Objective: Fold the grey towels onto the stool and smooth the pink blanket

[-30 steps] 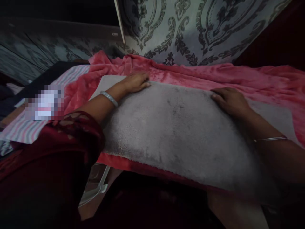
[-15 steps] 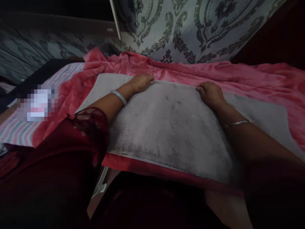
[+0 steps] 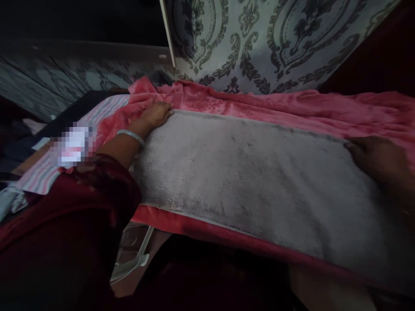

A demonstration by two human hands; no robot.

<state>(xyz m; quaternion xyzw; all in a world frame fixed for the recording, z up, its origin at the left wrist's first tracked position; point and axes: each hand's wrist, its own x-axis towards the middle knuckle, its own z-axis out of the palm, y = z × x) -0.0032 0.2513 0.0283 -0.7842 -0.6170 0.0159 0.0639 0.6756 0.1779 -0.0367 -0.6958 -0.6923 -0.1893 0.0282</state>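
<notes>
A flat, rectangular grey mat of short plush pile point(image 3: 259, 172) lay spread across a rumpled pink velvety blanket point(image 3: 292, 108) that covered the surface in front of the person. The mat ran from the near left toward the far right, its near long edge lying just inside the blanket's near edge, and a band of pink showed beyond its far long edge.

The left hand point(image 3: 154, 115) rested palm down at the mat's far left corner. Its fingers were stretched out and lay nearly flat, the fingertips at the mat's edge where grey met pink; it was not closed round anything. A pale, smooth bangle point(image 3: 131, 136) circled the left wrist, and a dark red sleeve with a lacy hem point(image 3: 81, 194) covered the arm nearer the camera.

The right hand point(image 3: 378, 157) lay on the mat's far right end, near the right border of the view. It was in deep shadow; the fingers seemed loosely curled against the pile at the mat's edge, but whether they pinched the fabric or only pressed on it could not be told.

To the left of the blanket lay a pink-and-white striped cloth point(image 3: 42, 179). Behind the bedding rose a wall with pale wallpaper bearing a dark damask pattern point(image 3: 259, 43).
</notes>
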